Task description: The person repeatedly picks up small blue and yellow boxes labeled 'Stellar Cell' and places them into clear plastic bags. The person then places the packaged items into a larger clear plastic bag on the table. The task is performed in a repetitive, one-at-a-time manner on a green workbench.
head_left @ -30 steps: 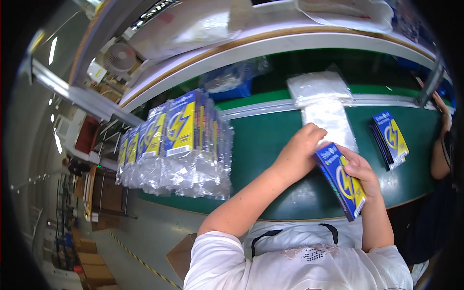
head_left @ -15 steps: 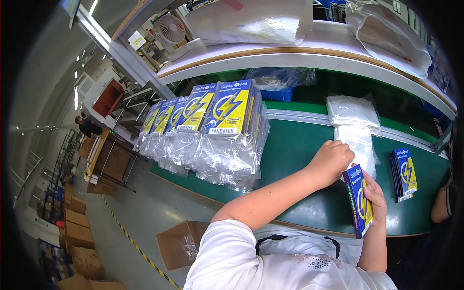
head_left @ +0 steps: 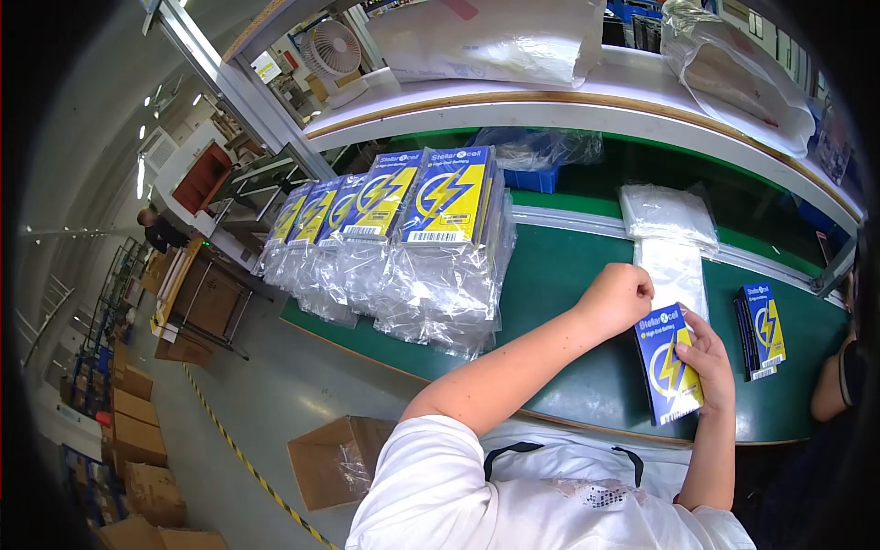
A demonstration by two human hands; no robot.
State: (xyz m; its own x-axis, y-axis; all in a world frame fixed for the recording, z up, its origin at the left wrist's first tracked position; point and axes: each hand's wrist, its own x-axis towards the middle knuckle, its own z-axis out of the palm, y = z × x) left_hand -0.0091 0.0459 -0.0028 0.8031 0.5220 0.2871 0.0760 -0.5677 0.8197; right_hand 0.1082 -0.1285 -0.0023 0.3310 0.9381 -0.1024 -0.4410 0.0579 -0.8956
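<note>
My right hand point(head_left: 710, 362) grips a blue and yellow battery box point(head_left: 669, 362) by its right side, printed face up, above the near part of the green table point(head_left: 559, 367). Just left of the box's top end, my left hand point(head_left: 620, 298) is closed with its fingers curled; whether anything is pinched in it is hidden. Beyond both hands lies a stack of clear plastic bags point(head_left: 667, 215), with more flat bags point(head_left: 674, 275) reaching toward me. A few boxes of the same kind point(head_left: 763, 330) lie at the right.
Bagged battery boxes point(head_left: 440, 202) stand in rows at the left. A white shelf point(head_left: 568, 101) spans the back above a blue bin point(head_left: 532, 179). On the floor sits an open cardboard box point(head_left: 335, 463). Another person's arm point(head_left: 832, 385) shows at the right edge.
The battery box has turned in my right hand, so its front now faces up more fully, and it has shifted slightly left. My left hand stays closed, a little farther left.
</note>
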